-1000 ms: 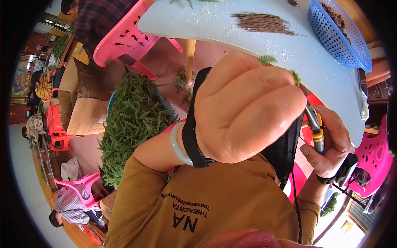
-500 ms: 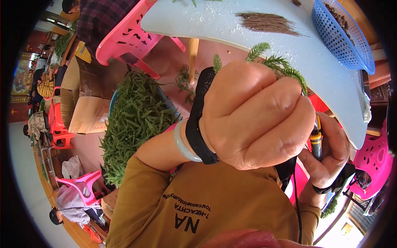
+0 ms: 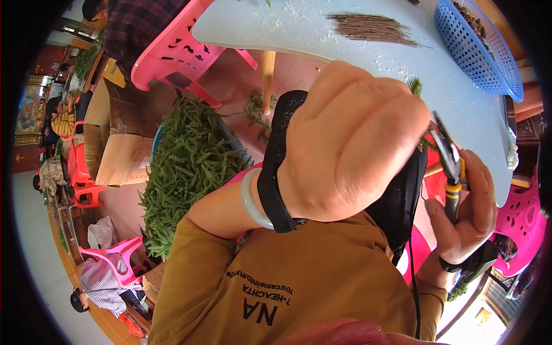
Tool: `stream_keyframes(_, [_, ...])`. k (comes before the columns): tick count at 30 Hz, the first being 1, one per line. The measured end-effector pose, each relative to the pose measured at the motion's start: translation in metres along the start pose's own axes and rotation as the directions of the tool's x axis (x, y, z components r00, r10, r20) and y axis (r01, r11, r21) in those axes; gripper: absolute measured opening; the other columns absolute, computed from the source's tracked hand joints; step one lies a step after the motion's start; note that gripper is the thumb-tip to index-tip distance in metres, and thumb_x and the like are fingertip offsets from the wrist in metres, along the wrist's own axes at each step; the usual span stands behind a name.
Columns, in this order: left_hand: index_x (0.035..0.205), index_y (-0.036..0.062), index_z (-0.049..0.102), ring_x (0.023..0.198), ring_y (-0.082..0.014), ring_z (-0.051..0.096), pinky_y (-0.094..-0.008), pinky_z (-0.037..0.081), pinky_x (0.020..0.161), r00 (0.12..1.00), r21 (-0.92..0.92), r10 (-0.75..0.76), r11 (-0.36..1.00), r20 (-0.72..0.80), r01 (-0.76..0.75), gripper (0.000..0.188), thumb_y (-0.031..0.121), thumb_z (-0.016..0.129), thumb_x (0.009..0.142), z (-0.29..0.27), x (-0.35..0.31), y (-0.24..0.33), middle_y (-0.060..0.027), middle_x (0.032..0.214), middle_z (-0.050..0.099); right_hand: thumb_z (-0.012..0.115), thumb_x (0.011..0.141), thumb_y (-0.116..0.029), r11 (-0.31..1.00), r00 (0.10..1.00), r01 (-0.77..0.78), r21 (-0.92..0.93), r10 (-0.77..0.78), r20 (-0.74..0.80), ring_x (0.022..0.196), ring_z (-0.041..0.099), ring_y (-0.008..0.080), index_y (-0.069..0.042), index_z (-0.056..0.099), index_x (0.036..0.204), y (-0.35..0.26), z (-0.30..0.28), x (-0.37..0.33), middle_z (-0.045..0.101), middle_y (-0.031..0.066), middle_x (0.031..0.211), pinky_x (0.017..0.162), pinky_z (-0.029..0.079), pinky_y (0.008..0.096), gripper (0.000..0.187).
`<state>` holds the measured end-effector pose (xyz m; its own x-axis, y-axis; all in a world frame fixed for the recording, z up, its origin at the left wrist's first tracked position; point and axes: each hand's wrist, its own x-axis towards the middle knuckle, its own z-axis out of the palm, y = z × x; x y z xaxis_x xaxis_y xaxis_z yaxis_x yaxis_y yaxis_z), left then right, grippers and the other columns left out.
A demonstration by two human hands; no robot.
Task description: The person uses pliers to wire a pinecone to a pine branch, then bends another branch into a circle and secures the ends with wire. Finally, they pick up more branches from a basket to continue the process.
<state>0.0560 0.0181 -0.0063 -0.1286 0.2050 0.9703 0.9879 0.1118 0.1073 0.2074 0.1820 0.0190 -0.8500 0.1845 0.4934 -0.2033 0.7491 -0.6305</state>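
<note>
My left hand [image 3: 351, 149] is closed in a fist in the middle of the view, its back toward me, with a pale bangle and a black strap at the wrist. Green needle-leaved sprigs [image 3: 415, 86] poke out past its knuckles; the fist hides most of them. To the right, my right hand [image 3: 474, 210] is wrapped round a pair of pliers [image 3: 453, 195] with grey and yellow handles. The metal jaws point up beside the left hand's knuckles, close to the green needles. Whether they touch the sprigs, I cannot tell.
A pale table [image 3: 287, 29] bears a bundle of thin brown stems [image 3: 374, 29], white crumbs and a blue basket [image 3: 477, 52]. A heap of green sprigs [image 3: 187, 172] fills a tub at left, near a cardboard box [image 3: 123, 149] and a pink chair [image 3: 172, 49]. Other people sit farther left.
My left fist has turned, and fewer green tips show above it. My right hand has shifted slightly right and down, bringing the pliers' jaws into sight.
</note>
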Motion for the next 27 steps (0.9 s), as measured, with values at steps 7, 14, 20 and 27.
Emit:
stream_keyframes(7, [0.087,-0.0024,0.057,0.059,-0.0221,0.053,-0.0300,0.042,0.052,0.993,-0.092,-0.100,0.990,0.064,0.106,0.027,-0.004,0.065,0.061,-0.010,0.004,0.000,-0.0093,0.075,0.059,0.070,0.050,-0.005,0.983,0.987,-0.124,0.133,0.136,-0.083,0.087,0.058,0.0220,0.008,0.056,0.113,-0.010,-0.001,-0.004,0.060,0.0147,0.100,0.077,0.046,0.0300,0.065])
stream_keyframes(14, [0.088,-0.0039,0.056,0.053,-0.0231,0.055,-0.0299,0.041,0.048,0.982,-0.153,-0.124,0.977,0.146,0.146,0.028,-0.010,0.070,0.065,-0.014,0.011,0.005,-0.0100,0.070,0.059,0.070,0.053,-0.006,0.976,0.973,-0.182,0.122,0.161,0.167,0.088,0.058,0.0197,0.008,0.054,0.116,-0.009,-0.002,-0.006,0.060,0.0138,0.100,0.078,0.045,0.0283,0.066])
stream_keyframes(20, [0.085,-0.0033,0.057,0.055,-0.0236,0.056,-0.0290,0.043,0.049,0.991,-0.092,-0.116,0.988,0.065,0.122,0.026,-0.009,0.072,0.063,-0.014,0.013,0.007,-0.0095,0.070,0.059,0.072,0.056,-0.007,0.950,0.968,-0.229,0.213,0.199,0.154,0.089,0.057,0.0188,0.009,0.054,0.115,-0.009,0.004,-0.008,0.060,0.0142,0.100,0.077,0.045,0.0273,0.064])
stream_keyframes(27, [0.085,-0.0018,0.059,0.056,-0.0231,0.055,-0.0299,0.041,0.049,0.999,-0.029,-0.030,0.999,0.028,0.031,0.029,-0.008,0.072,0.060,-0.014,0.010,0.010,-0.0081,0.073,0.060,0.074,0.057,-0.006,0.926,0.956,-0.280,0.252,0.246,0.157,0.092,0.058,0.0199,0.009,0.054,0.116,-0.013,0.008,-0.008,0.060,0.0150,0.102,0.080,0.046,0.0278,0.064])
